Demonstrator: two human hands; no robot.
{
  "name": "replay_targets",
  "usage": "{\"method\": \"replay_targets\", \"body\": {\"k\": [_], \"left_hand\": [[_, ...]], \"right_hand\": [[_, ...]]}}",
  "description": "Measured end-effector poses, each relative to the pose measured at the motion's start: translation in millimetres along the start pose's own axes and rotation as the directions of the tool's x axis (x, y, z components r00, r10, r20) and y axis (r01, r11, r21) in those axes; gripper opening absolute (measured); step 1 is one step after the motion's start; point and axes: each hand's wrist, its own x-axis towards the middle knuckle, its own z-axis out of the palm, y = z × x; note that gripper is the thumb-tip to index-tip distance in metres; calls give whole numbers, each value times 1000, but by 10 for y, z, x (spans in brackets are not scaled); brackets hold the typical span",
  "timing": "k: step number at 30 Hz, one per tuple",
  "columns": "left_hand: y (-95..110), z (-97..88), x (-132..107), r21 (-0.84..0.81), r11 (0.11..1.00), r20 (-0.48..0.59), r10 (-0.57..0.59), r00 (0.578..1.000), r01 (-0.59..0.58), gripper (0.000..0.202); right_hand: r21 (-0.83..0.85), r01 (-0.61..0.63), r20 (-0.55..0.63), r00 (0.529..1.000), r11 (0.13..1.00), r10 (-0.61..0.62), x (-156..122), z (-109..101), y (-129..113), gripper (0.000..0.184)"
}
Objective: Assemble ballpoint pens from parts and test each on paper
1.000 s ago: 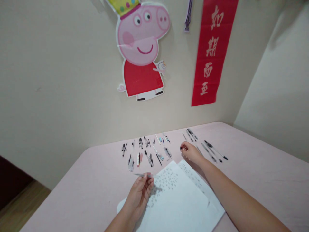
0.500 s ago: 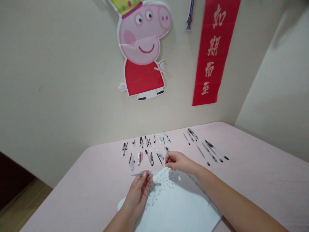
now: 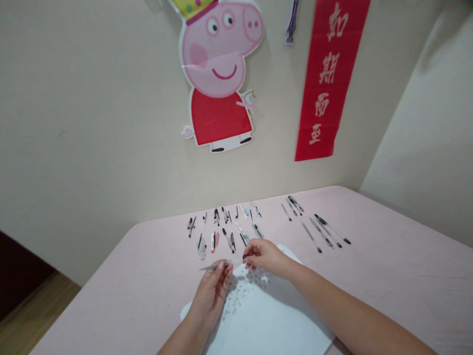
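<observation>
My left hand (image 3: 215, 291) is closed around a thin clear pen barrel (image 3: 216, 266) that points left, just above the near edge of the white paper (image 3: 273, 315). My right hand (image 3: 263, 255) is pinched on a small dark pen part (image 3: 245, 257) and sits right at the barrel's right end. Both hands hover over the sheet of paper, which carries rows of small written marks. Beyond them lie several pen parts (image 3: 225, 231) in rows and several whole pens (image 3: 321, 231) to the right.
The pink table (image 3: 388, 276) runs to a cream wall with a cartoon pig cut-out (image 3: 218, 74) and a red banner (image 3: 325, 79). A second wall closes the right side. Wooden floor (image 3: 22, 320) shows at lower left.
My right hand has come back from the pens at the right, leftward and nearer, to the end of the barrel in my left hand. The left hand has barely moved.
</observation>
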Motion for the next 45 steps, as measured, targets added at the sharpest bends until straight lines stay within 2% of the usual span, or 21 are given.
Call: {"method": "replay_targets", "body": {"k": [9,24,29,35,41,45], "left_hand": [[-9,-7,-10,19,1000,2,3,1000,-3,20],[-15,8,-29,35,999,17,3,1000,-4,19],[-9,22,-44,29,1000,1,7,1000,-7,19],[-18,-4,-30,46,998,56,33,998,-36,18],[-23,-19,-24,55,997,83,41,996,-45,16],[-18,-10,-34,63,997,94,45,995,-51,15]], "right_hand": [[23,-7,-6,1000,1000,8,-3,53,30,13],[-38,-3,-38,999,999,2,-12,86,19,13],[-111,29,-44,998,993,-34,-22,69,31,8],[-197,88,-30,995,977,-95,-50,51,12,3],[-272,118,-3,992,955,-124,-62,41,22,13],[-326,127,20,992,937,-127,-71,42,21,26]]}}
